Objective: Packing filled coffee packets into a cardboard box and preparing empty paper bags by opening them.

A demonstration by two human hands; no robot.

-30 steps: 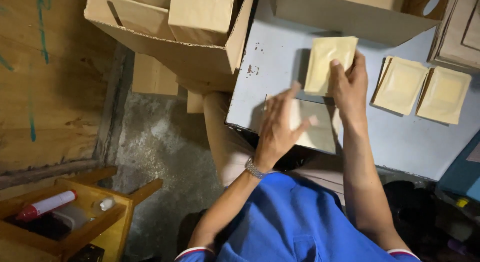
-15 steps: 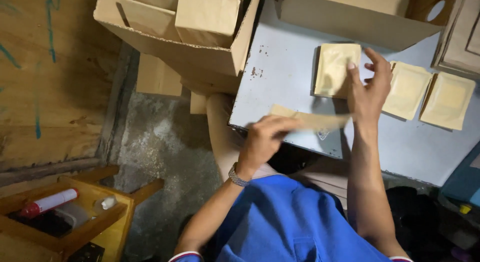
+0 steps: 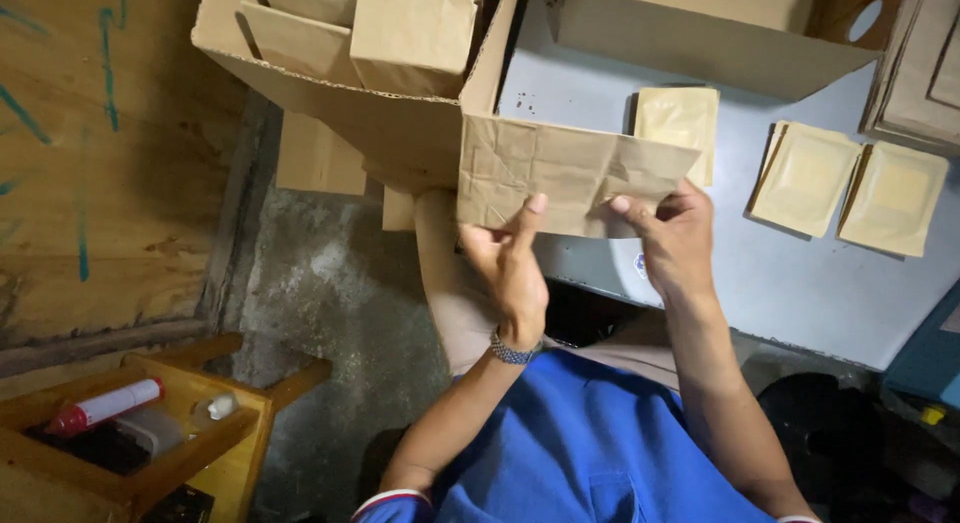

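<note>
We hold a flat, creased brown paper bag (image 3: 570,173) up w/ both hands above the near edge of the grey-blue desk (image 3: 800,293): left hand (image 3: 512,268) w/ thumb on the front of the bag's lower edge and grip clamped on it, right hand (image 3: 672,238) w/ grip pinched shut on the lower right part. On the desk beyond lie three square, glossy pale-yellow pouches (image 3: 805,178), flat and side by side, and to our left sits an open corrugated cardboard box (image 3: 340,98) w/ more smooth brown paper bags (image 3: 415,33) standing upright inside.
</note>
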